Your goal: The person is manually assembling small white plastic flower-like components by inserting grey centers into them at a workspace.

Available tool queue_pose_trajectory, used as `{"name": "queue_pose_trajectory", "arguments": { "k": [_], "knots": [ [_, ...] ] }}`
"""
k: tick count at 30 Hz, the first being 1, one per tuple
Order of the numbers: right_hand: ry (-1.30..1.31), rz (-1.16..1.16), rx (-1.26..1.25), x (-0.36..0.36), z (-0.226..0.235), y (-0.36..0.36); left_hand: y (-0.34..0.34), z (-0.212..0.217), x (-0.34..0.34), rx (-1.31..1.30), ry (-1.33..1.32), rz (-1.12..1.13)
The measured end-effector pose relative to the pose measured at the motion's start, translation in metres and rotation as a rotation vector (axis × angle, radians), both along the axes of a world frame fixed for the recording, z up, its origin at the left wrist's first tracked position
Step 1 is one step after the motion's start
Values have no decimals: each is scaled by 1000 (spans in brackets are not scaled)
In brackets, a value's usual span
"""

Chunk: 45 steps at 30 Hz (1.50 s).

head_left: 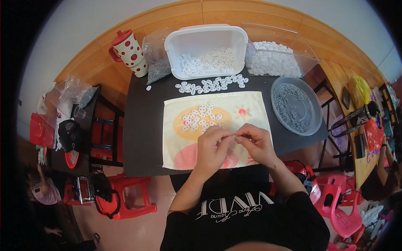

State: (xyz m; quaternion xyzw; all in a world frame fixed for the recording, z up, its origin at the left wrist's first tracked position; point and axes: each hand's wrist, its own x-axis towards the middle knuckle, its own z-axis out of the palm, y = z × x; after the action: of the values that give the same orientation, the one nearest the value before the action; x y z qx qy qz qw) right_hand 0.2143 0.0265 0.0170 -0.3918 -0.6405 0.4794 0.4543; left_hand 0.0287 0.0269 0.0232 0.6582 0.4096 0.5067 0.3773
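Note:
My left hand (pixel 214 146) and my right hand (pixel 255 143) meet fingertip to fingertip above the near part of a cream cloth (pixel 171 125) with orange and pink prints. Both are closed in a pinch on something tiny, which the fingers mostly hide. Just beyond my left hand, several small white oval plastic pieces (pixel 202 115) with dark hole-like spots lie loose on the cloth. More white oval pieces (pixel 212 85) are spread on the dark table between the cloth and a white plastic tub (pixel 172 58). To the right stands a round clear tub (pixel 317 113) of small grey metal parts that look like screws (pixel 292 109).
A clear box (pixel 303 56) of white pieces, a bag of grey parts (pixel 158 71) and a red-dotted tumbler (pixel 133 54) line the back of the dark table (pixel 144 138). Red stools (pixel 132 196) stand behind left. Other people sit at side tables, left and right.

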Motion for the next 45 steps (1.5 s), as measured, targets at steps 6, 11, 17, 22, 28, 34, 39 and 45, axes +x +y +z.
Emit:
{"name": "queue_pose_trajectory", "arguments": {
  "k": [6,11,17,22,28,34,39,45],
  "knots": [
    [116,-49,19,-7,-6,-4,-2,-3,5,-68,-177,-17],
    [227,-86,41,-18,-6,-8,-5,-4,8,-62,-236,10],
    [248,-148,68,-19,0,-5,-5,1,-1,-189,-364,-29],
    [184,-184,-30,4,-4,-3,-17,4,-12,130,343,182],
    [171,-108,-89,2,-11,-7,-20,-13,0,199,654,221],
    [153,-48,-96,3,-5,-9,-14,-20,-6,77,163,151],
    [-8,-19,91,3,5,-5,-10,-14,-14,-56,-120,-76],
    [-127,4,196,3,12,-4,-10,-12,-15,-13,-75,-86]
  ]
}}
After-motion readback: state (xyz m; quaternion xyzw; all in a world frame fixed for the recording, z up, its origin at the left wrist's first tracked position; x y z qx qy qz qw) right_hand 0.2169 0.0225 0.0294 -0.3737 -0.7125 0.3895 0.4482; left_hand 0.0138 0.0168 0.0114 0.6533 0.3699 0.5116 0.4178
